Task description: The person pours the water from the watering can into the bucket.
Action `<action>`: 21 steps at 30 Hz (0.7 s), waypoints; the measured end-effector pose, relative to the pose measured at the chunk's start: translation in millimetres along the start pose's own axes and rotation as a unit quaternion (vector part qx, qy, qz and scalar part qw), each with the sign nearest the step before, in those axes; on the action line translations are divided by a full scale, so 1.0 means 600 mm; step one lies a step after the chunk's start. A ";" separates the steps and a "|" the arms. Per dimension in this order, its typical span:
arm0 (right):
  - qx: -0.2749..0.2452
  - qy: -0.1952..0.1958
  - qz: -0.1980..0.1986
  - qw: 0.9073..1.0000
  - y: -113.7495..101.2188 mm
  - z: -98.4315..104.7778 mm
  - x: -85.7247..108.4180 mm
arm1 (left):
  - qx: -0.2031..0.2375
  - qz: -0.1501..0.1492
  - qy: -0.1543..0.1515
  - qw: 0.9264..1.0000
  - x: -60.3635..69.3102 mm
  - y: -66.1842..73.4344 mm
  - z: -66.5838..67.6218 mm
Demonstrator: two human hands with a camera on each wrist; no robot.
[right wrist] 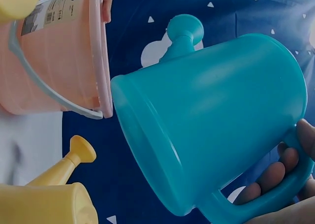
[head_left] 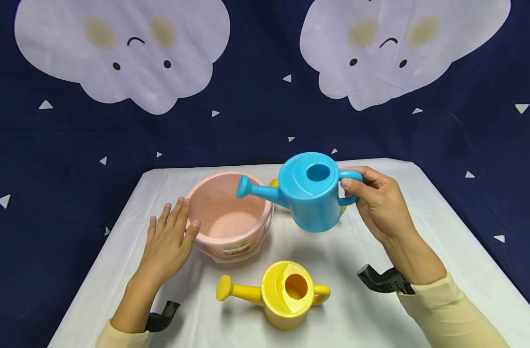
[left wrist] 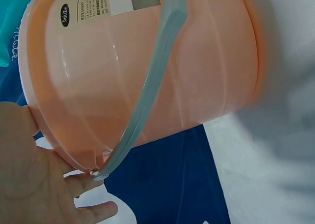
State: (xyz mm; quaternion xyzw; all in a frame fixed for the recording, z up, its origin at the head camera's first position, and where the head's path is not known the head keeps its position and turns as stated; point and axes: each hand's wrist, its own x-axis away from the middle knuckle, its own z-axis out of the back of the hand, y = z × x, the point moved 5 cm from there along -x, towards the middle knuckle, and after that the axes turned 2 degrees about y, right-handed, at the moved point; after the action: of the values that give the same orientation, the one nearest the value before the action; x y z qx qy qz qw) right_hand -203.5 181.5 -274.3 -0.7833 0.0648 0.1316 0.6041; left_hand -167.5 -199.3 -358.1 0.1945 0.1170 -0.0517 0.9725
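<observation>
My right hand (head_left: 380, 205) grips the handle of a blue watering can (head_left: 315, 205), raised above the table with its spout over the right side of a pink bucket (head_left: 232, 240). In the right wrist view the fingers curl through the handle of this watering can (right wrist: 216, 115). My left hand (head_left: 168, 241) lies against the bucket's left rim, fingers straight. The left wrist view shows the bucket (left wrist: 113, 76) with a grey carrying handle (left wrist: 150, 81) and a label. Small droplets or specks dot the bucket's inside. A yellow watering can (head_left: 287, 295) stands in front, spout pointing left.
Behind the blue can, another yellow object (head_left: 273, 182) is mostly hidden. A white cloth covers the table (head_left: 356, 309). At the back hangs a dark blue curtain (head_left: 256, 130) with clouds and small triangles.
</observation>
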 end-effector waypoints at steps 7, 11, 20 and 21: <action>0.000 -0.013 0.003 1.000 0.001 -0.004 -0.013 | -0.002 0.000 0.001 1.000 -0.001 -0.001 0.000; 0.007 -0.004 -0.007 1.000 0.001 -0.004 -0.019 | 0.000 -0.001 0.004 1.000 -0.001 0.000 0.000; 0.034 0.000 -0.025 0.999 0.000 -0.011 -0.033 | 0.005 -0.001 0.008 1.000 0.000 0.000 0.000; 0.039 0.001 -0.027 0.999 0.000 -0.012 -0.034 | 0.005 0.000 0.008 1.000 0.000 0.000 -0.001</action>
State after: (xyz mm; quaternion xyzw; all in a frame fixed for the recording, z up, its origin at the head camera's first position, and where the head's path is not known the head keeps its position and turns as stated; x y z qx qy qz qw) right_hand -222.2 173.2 -266.9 -0.7610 0.0490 0.1120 0.6371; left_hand -167.5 -199.3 -358.4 0.2000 0.1241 -0.0511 0.9705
